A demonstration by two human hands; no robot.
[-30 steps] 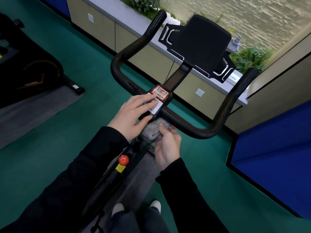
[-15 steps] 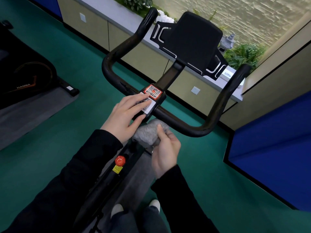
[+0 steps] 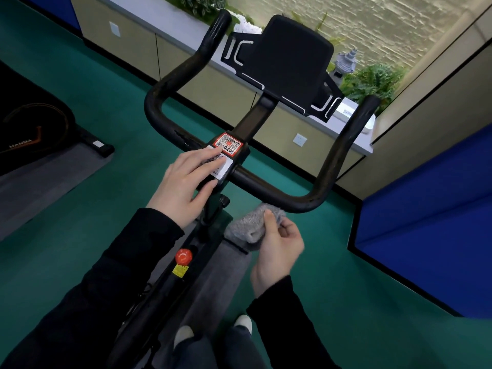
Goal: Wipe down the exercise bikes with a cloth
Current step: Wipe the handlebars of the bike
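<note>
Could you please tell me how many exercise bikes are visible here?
2. A black exercise bike with curved handlebar directly ahead, the left hand resting on it; another black, orange-trimmed bike cut off at the left edge. Others may lie outside view.

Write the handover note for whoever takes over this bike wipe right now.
Left hand: open, fingers flat on the stickers at the handlebar clamp.
Right hand: grips the cloth, just under the handlebar's right half.
Done: cannot tell what has been wiped.
To do: wipe the handlebar, then the second bike at the left.
</note>
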